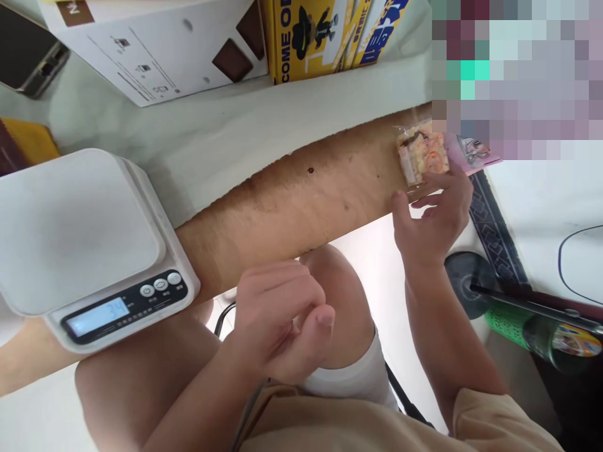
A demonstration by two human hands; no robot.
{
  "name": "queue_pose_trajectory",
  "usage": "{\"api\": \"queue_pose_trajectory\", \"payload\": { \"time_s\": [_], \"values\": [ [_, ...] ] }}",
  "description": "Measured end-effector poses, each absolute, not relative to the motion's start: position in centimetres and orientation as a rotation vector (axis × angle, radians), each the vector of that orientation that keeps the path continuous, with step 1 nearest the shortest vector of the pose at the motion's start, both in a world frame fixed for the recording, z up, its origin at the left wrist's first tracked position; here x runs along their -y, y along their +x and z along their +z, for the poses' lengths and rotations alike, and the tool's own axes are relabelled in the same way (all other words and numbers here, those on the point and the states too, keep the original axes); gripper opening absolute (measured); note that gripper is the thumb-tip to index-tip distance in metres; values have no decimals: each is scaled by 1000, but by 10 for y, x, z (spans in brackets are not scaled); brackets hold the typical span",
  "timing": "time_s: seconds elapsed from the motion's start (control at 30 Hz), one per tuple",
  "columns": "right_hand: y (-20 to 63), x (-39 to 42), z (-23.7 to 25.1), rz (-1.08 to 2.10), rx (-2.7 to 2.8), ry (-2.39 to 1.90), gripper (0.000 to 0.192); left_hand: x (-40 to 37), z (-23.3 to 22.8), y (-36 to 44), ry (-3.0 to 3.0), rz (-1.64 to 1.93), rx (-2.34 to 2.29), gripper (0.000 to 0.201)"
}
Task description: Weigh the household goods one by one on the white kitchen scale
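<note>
A white kitchen scale [89, 251] sits at the near left of the tabletop [226, 138], its lit display facing the front edge; behind it lies a white cardboard box [155, 44] with brown patches, and just beside that a yellow printed box [325, 34]; at the lower right, a green basket [509, 323] and a bottle [563, 342] lying on its side, below a dark patterned strip [497, 229].

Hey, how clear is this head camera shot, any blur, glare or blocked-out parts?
Head view: evenly lit, soft shadows; the top-right corner is pixelated out, just above the snack packet that the right hand touches; the left hand looks slightly soft; the scale display is dim but lit; table edge bends, suggesting lens distortion.
</note>
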State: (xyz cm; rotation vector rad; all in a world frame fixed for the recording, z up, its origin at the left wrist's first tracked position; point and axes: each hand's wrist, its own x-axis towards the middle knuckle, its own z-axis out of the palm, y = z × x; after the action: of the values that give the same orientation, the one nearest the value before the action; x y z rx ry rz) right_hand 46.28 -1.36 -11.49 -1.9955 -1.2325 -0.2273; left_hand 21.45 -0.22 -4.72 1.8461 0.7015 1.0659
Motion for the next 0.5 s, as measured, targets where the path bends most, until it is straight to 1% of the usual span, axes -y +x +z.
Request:
{"api": "queue_pose_trajectory", "payload": {
  "time_s": [0.1,0.17,0.3,0.37,0.4,0.5],
  "values": [
    [459,8,-111,-260,1138,-1999,25,3,-42,220,1818,1085,-699,28],
    [454,8,-107,-248,1127,-2029,27,3,-38,220,1810,1091,-697,29],
    [428,23,-92,4,1184,-2090,39,6,-34,213,1828,963,-810,26],
    [407,34,-82,129,1208,-2025,38,11,-33,208,1820,859,-959,15],
    [395,40,-76,172,1215,-1964,37,14,-33,204,1808,828,-1013,14],
    [354,47,-59,241,1275,-1753,38,23,-32,190,1774,855,-998,41]
  ]
}}
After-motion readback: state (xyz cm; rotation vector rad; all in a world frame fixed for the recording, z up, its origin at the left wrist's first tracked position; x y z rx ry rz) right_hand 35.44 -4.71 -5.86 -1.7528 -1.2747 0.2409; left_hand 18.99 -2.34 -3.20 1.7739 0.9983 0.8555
